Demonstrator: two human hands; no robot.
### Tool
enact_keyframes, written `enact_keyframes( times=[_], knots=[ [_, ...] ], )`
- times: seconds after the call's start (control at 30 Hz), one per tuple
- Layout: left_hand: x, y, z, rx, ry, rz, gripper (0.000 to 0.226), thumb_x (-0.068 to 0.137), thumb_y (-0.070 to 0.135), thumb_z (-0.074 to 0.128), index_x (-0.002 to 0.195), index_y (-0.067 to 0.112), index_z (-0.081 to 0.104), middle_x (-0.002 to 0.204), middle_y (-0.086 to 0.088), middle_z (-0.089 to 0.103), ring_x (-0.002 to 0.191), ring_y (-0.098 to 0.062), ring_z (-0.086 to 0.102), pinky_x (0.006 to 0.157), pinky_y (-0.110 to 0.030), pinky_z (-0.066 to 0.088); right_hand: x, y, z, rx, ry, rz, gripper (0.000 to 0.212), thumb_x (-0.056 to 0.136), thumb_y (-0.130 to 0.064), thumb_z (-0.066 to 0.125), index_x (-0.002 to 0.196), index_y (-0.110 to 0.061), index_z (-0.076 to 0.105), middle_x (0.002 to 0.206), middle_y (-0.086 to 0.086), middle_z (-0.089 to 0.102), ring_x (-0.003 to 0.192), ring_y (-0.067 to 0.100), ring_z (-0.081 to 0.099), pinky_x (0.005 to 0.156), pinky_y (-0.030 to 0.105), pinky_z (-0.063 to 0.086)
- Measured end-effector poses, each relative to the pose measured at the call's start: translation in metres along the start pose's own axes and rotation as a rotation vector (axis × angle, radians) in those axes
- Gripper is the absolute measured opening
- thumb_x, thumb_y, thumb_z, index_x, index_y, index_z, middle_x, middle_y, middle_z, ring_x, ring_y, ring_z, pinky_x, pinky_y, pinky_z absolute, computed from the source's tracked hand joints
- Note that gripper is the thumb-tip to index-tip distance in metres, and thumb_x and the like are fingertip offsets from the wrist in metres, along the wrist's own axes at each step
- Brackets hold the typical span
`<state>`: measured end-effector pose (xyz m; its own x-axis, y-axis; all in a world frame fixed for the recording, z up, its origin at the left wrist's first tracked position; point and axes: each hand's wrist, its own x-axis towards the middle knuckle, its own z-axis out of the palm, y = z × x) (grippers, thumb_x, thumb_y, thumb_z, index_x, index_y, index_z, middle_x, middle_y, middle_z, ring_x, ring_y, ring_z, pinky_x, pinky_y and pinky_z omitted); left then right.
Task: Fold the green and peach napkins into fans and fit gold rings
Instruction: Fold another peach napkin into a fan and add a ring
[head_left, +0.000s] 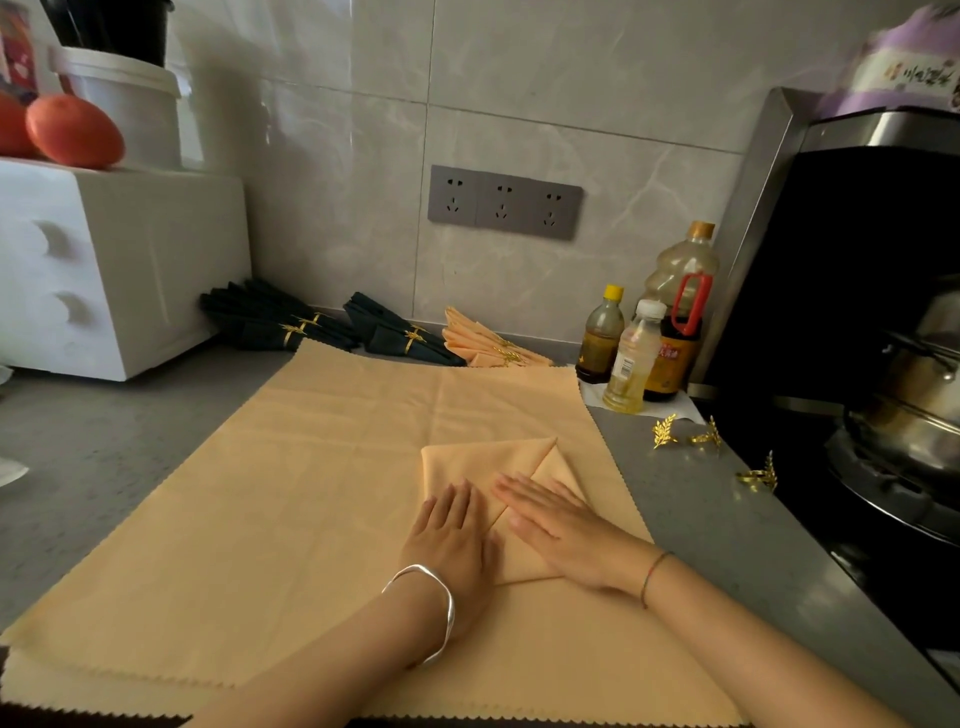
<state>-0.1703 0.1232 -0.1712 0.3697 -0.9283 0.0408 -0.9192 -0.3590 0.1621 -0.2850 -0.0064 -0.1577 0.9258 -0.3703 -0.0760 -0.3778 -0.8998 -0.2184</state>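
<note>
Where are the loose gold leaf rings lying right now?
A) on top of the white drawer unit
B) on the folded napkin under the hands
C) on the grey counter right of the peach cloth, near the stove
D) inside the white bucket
C: the loose gold leaf rings sit on the bare grey counter, between the peach cloth and the stove.
</note>
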Motion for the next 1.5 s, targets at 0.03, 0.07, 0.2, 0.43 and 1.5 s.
enact_keyframes(
  times=[0.03, 0.07, 0.2, 0.43, 1.5],
  knots=[
    [0.0, 0.0, 0.0, 0.0, 0.0, 0.007, 0.058, 0.103, 0.036, 0.013, 0.151, 0.01, -0.006, 0.159, -0.005, -0.009, 0.147, -0.018, -0.008, 0.116, -0.029, -0.009, 0.003, 0.004, 0.0, -0.02, -0.01, 0.019, 0.049, 0.103, -0.037, 0.016, 0.15, -0.031, 0.003, 0.152, -0.024, -0.004, 0.137, -0.009, -0.01, 0.113, 0.022, -0.011],
    [0.001, -0.001, 0.0, -0.003, -0.001, 0.014, 0.058, 0.103, 0.036, 0.013, 0.151, 0.01, -0.006, 0.159, -0.005, -0.008, 0.147, -0.018, -0.008, 0.116, -0.029, -0.009, 0.006, 0.009, 0.001, -0.044, -0.012, 0.042, 0.05, 0.103, -0.038, 0.015, 0.15, -0.03, 0.001, 0.154, -0.021, -0.007, 0.137, -0.009, -0.011, 0.113, 0.023, -0.011],
    [0.002, -0.003, 0.002, -0.01, 0.005, 0.036, 0.058, 0.101, 0.039, 0.004, 0.151, 0.012, -0.006, 0.16, -0.003, -0.007, 0.147, -0.017, -0.008, 0.115, -0.028, -0.009, 0.019, 0.029, -0.003, -0.035, 0.011, 0.138, 0.051, 0.103, -0.038, 0.012, 0.15, -0.028, -0.002, 0.156, -0.016, -0.008, 0.137, -0.008, -0.011, 0.114, 0.024, -0.01],
    [0.003, -0.005, 0.006, -0.024, 0.033, 0.077, 0.101, 0.059, 0.053, -0.027, 0.152, 0.022, 0.0, 0.16, -0.001, -0.005, 0.147, -0.017, -0.006, 0.115, -0.027, -0.008, 0.039, 0.055, -0.013, 0.013, 0.013, 0.234, 0.051, 0.103, -0.038, 0.013, 0.151, -0.026, 0.002, 0.158, -0.01, -0.002, 0.144, 0.006, -0.004, 0.116, 0.029, -0.003],
    [0.0, -0.006, 0.001, -0.113, -0.035, 0.074, 0.062, 0.092, 0.066, 0.02, 0.148, 0.045, 0.004, 0.159, 0.003, -0.007, 0.146, -0.015, -0.012, 0.118, -0.031, -0.009, -0.026, 0.05, -0.042, 0.53, 0.207, 0.099, 0.011, 0.083, -0.021, 0.069, 0.091, -0.028, 0.071, 0.09, -0.009, 0.072, 0.085, 0.008, 0.066, 0.079, 0.021, 0.051]
  ],
)
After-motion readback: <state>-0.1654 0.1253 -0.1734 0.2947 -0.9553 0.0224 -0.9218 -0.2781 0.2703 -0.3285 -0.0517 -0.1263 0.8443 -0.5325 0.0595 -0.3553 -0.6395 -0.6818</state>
